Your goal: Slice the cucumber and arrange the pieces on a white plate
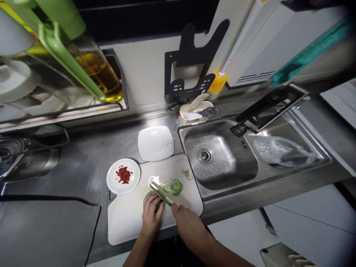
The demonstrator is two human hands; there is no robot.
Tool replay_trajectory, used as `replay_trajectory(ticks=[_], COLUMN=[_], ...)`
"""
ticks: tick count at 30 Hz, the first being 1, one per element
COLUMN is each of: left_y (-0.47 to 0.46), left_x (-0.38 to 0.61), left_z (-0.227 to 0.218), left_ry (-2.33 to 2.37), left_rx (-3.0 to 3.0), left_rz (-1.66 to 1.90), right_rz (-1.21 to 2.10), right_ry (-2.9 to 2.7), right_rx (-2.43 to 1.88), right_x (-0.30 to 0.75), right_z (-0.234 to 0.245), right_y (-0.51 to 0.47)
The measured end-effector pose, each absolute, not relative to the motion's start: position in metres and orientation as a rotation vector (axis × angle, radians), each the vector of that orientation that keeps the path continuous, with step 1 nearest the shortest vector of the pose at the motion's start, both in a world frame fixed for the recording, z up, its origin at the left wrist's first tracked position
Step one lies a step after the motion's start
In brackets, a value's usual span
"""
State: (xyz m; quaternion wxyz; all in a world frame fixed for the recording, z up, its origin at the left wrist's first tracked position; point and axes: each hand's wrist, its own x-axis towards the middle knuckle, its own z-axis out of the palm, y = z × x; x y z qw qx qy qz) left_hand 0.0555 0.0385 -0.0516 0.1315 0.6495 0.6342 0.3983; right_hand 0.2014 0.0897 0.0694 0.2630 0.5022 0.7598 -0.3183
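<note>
My left hand (151, 214) is closed around a dark green cucumber (158, 205), pressing it against the white cutting board (125, 224). In my right hand (190, 225) is a knife (159, 192), its blade slanting up and left over the cucumber, close to my left fingers. How deep the edge sits in the cucumber I cannot tell. Several thin, pale green cucumber slices (176, 187) overlap on the board just beyond the blade. Thin green scraps (187, 174) lie near the board's right edge. My palm hides the knife's handle.
Left of the board, a white plate (111, 184) holds chopped red pieces. Behind stands a square white dish (155, 142). A steel sink (222, 174) with a dark faucet (244, 122) adjoins on the right. An oil jug (97, 74) stands on the upper left shelf.
</note>
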Motion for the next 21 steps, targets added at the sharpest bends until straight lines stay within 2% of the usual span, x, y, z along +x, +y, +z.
replay_trajectory(ticks=[21], left_y=[0.036], left_x=[0.054], left_z=[-0.055], left_ry=[1.838], left_rx=[1.912], left_rz=[1.134], right_rz=[-0.899], right_ry=[2.148], right_rx=[1.426], right_x=[0.199], right_z=[0.038], right_y=[0.092])
